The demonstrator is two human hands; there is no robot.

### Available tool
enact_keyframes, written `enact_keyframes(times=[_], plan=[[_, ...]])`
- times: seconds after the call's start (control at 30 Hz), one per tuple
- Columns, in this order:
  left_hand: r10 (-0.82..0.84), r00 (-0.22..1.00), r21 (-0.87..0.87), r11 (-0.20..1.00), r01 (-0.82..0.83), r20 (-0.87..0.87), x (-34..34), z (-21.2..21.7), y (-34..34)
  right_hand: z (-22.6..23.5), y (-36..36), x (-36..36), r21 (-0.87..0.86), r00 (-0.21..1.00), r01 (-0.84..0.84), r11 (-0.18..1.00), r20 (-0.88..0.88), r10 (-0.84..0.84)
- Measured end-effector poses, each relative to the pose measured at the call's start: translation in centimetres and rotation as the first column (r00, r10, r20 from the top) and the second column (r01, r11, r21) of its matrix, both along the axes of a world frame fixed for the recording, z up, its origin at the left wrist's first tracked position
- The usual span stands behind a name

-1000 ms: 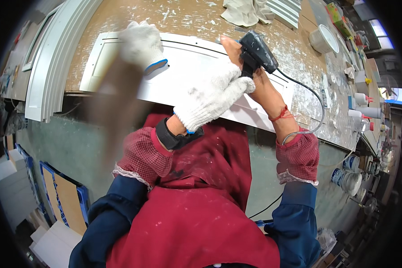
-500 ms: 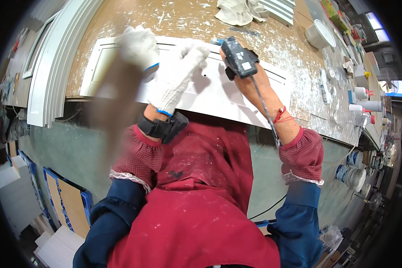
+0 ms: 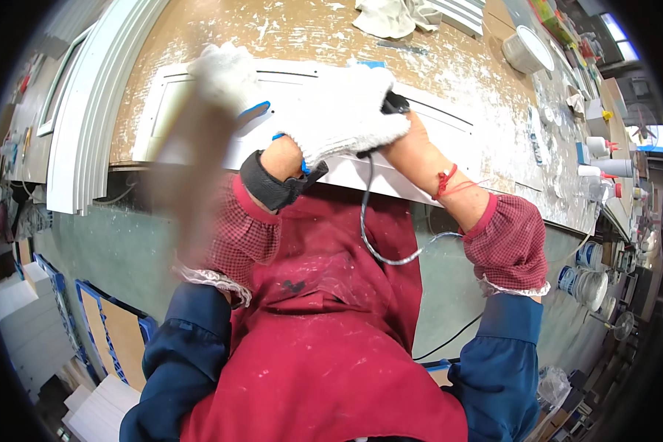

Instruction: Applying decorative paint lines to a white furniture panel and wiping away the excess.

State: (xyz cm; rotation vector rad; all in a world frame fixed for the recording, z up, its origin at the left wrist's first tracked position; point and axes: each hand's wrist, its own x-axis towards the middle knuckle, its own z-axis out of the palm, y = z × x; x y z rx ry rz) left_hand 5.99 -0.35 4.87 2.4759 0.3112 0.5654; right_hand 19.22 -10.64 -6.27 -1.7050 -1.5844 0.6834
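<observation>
My left hand [image 3: 342,110], in a white knit glove with a blue cuff, is closed around the black boxy device [image 3: 395,103] strapped to my right wrist, hiding most of it. My bare right hand [image 3: 407,136] is largely covered by that glove, so its fingers do not show. Both hands are over a long white panel [image 3: 435,144] with grooved lines. A second white glove [image 3: 227,77] rests on the panel's left part, partly behind a blurred brown shape [image 3: 191,169]. A black strap [image 3: 267,184] circles my left wrist, and a grey cable [image 3: 372,243] loops down from the device.
Paint-flecked worktable [image 3: 493,88] lies under the panel. White mouldings [image 3: 103,96] stand along its left side. At the back are a beige cloth [image 3: 383,18] and a white bucket [image 3: 529,50]. Bottles [image 3: 602,146] line the right; paint pails [image 3: 582,283] stand below.
My left hand has moved right, from above the panel onto the device on my right wrist, covering it. My right wrist has turned, and the cable now hangs in a loop.
</observation>
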Motion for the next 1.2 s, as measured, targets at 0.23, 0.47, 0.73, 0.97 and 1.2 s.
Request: enact_keyframes(times=[0.23,0.47,0.73,0.97,1.2], plan=[[-0.078,0.988,-0.120,0.991,0.062,-0.137,0.9,0.6,-1.5,4.4,-1.3,-0.1,0.004,0.909,-0.028,1.000,0.417,0.024],[-0.135,0.982,-0.003,0.991,0.136,-0.130,1.1,1.3,-3.3,3.0,4.5,1.6,0.538,0.830,0.196,0.820,0.355,-0.431],[-0.266,0.954,-0.310,0.903,0.297,0.139,-0.2,-1.0,-4.5,8.3,4.7,0.9,0.126,0.600,0.674,0.727,-0.667,-0.441],[-0.128,0.982,-0.764,0.618,0.188,0.138,-2.5,-0.7,-2.9,9.8,4.4,-0.6,0.135,0.237,0.718,0.683,-0.970,-0.058],[0.078,0.994,-0.896,0.433,-0.103,-0.077,-1.7,-1.8,-3.1,10.2,6.9,-2.2,0.227,0.444,0.625,0.747,-0.890,-0.102]])
